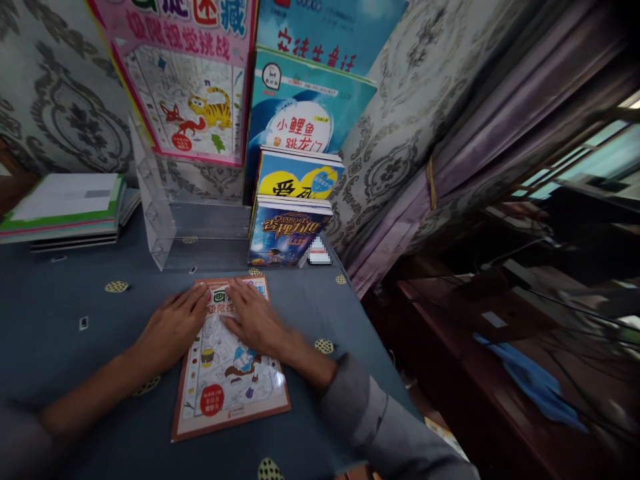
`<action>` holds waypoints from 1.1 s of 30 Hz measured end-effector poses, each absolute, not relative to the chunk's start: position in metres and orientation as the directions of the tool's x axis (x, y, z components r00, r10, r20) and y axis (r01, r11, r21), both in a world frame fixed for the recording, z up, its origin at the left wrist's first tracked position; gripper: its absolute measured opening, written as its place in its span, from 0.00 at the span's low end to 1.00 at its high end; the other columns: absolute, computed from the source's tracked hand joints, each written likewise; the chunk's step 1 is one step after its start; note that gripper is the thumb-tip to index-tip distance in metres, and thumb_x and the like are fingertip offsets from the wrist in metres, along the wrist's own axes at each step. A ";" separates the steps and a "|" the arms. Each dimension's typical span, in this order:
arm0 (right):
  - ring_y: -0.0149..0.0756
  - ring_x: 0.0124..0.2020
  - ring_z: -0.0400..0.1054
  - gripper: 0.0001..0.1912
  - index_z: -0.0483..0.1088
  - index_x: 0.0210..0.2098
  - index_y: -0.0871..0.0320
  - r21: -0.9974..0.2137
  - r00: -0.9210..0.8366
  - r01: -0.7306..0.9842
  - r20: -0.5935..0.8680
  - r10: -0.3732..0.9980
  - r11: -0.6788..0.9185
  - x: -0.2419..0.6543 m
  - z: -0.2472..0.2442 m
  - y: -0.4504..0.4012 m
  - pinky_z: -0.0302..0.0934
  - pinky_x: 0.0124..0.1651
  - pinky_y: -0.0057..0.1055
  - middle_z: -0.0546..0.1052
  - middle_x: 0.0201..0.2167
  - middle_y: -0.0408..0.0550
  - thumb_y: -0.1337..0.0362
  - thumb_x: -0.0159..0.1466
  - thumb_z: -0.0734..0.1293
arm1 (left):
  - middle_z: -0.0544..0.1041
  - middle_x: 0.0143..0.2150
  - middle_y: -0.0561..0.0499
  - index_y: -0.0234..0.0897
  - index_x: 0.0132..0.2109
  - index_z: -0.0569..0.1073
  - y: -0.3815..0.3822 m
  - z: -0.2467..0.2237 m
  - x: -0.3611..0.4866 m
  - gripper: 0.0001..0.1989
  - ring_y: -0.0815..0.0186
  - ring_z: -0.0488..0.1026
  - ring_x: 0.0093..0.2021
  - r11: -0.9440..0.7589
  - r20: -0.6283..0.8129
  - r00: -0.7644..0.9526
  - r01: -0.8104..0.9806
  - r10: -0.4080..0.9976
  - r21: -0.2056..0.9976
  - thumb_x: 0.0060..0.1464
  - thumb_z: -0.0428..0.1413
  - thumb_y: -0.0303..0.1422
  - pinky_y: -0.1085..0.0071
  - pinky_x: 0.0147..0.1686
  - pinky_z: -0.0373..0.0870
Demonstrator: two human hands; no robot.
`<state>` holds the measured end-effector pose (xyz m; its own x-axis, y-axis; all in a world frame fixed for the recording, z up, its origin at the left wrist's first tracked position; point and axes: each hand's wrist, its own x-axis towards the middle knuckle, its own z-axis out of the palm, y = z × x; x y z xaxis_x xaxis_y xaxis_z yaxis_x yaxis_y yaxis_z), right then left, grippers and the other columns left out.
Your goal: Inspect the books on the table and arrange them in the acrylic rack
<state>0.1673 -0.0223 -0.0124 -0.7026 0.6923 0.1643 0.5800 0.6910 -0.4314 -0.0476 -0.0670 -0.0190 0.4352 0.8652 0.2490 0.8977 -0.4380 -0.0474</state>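
Note:
A thin picture book point(235, 380) with a reddish-brown border lies face up on the blue tablecloth point(115, 340). My left hand point(175, 323) rests flat across its upper left edge, fingers stretched toward the title. On the upper right part of the same cover lies my right hand point(255, 320), palm down with its fingers spread. Between the two hands some title characters show; the rest of the title is partly hidden under the fingers. Neither hand grips anything.
Behind the book stands a clear acrylic rack point(200, 223); its right side holds several books point(290, 227), with a pink book point(185, 100) at the upper left. A stack of books and papers point(65, 207) lies at left. Dark red furniture point(450, 353) stands beyond the table's right edge.

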 end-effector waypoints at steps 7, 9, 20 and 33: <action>0.49 0.73 0.53 0.26 0.62 0.67 0.62 -0.478 -0.581 0.642 0.208 0.787 0.600 0.208 -0.020 -0.008 0.46 0.73 0.57 0.64 0.69 0.63 0.58 0.72 0.62 | 0.73 0.64 0.30 0.26 0.61 0.73 -0.067 -0.025 -0.050 0.26 0.48 0.71 0.65 -0.441 0.247 0.438 0.896 0.864 -0.046 0.67 0.37 0.27 0.50 0.58 0.71; 0.48 0.72 0.55 0.25 0.64 0.66 0.60 -0.537 -0.565 0.614 0.213 0.797 0.579 0.213 -0.021 -0.004 0.46 0.73 0.56 0.67 0.68 0.60 0.61 0.72 0.62 | 0.72 0.65 0.31 0.26 0.62 0.72 -0.066 -0.028 -0.051 0.26 0.49 0.69 0.66 -0.425 0.264 0.420 0.904 0.868 -0.042 0.68 0.36 0.30 0.50 0.61 0.69; 0.39 0.64 0.68 0.24 0.61 0.68 0.56 -0.841 -0.549 0.356 0.165 0.819 0.408 0.233 -0.023 0.025 0.59 0.68 0.44 0.74 0.63 0.52 0.60 0.74 0.57 | 0.56 0.75 0.36 0.28 0.73 0.56 -0.041 -0.031 -0.060 0.34 0.51 0.53 0.75 -0.578 0.136 0.568 0.815 0.812 0.046 0.72 0.36 0.48 0.52 0.71 0.54; 0.40 0.66 0.66 0.23 0.63 0.66 0.57 -0.763 -0.602 0.409 0.187 0.776 0.501 0.234 -0.025 0.029 0.59 0.68 0.46 0.72 0.65 0.53 0.59 0.76 0.54 | 0.47 0.78 0.42 0.39 0.76 0.44 -0.008 -0.010 -0.008 0.39 0.52 0.45 0.77 -0.823 -0.023 0.837 0.543 0.547 0.164 0.69 0.38 0.56 0.53 0.73 0.44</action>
